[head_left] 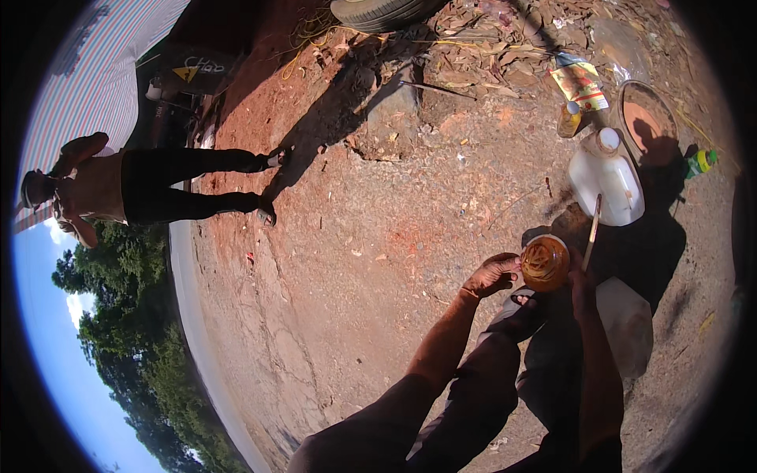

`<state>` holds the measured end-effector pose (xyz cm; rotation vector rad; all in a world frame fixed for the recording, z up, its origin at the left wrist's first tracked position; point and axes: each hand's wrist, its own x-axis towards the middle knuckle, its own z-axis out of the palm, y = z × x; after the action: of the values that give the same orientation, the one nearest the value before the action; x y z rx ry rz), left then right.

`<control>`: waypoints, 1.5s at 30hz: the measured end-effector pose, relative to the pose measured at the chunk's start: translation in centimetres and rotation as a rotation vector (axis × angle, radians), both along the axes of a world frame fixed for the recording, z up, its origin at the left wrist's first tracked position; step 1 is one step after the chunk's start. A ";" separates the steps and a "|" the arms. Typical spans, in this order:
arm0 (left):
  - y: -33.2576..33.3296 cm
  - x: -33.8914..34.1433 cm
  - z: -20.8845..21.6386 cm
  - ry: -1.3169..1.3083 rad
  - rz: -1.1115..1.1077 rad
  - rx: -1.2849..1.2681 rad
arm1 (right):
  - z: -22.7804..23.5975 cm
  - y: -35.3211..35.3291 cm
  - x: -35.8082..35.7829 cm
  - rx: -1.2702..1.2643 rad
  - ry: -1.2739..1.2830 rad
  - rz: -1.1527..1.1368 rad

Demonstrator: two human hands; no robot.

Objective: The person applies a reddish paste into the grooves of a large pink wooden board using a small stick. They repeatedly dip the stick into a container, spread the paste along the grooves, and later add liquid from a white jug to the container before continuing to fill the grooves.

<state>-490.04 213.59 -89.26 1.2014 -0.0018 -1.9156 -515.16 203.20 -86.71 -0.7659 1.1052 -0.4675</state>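
Note:
My left hand (493, 275) grips the side of a round tub (544, 264) with a pale rim and streaked orange-brown contents. On the tub's other side is my right hand (582, 285), in shadow, its fingers closed round a thin wooden stick (592, 232). The stick points up and away, its far end crossing in front of a white plastic jug (583, 177) with a white cap. I cannot tell whether the right hand also touches the tub. A second whitish container (624, 327) stands beside my right forearm, partly in shade.
Beyond the jug lie a small yellowish bottle (569, 122), a printed packet (581, 83), a round pan (648, 118) and a green bottle (700, 163). A tyre (378, 14) rests at the far edge. Another person (126, 185) stands at the left on reddish ground.

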 end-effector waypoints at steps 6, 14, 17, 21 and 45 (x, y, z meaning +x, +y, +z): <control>2.0 -0.5 -7.9 -0.055 -0.075 0.136 | -9.9 5.8 -1.3 -0.028 0.131 -0.116; 9.2 2.3 -4.3 -0.163 0.313 0.317 | -7.1 6.5 -0.6 -0.490 0.662 0.318; 15.8 3.4 3.2 -0.305 0.197 0.456 | 3.2 6.7 -0.9 -0.558 0.684 0.491; 27.3 3.8 17.1 -0.325 0.176 0.622 | 14.4 9.1 -1.5 -0.469 0.672 0.578; 35.4 35.9 49.7 -0.739 0.536 0.665 | 47.6 4.9 32.0 0.443 -0.102 -0.323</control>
<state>-454.11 249.03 -39.53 2.0430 0.5399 -0.9372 -483.16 208.06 -39.15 -0.1732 1.1866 -0.5015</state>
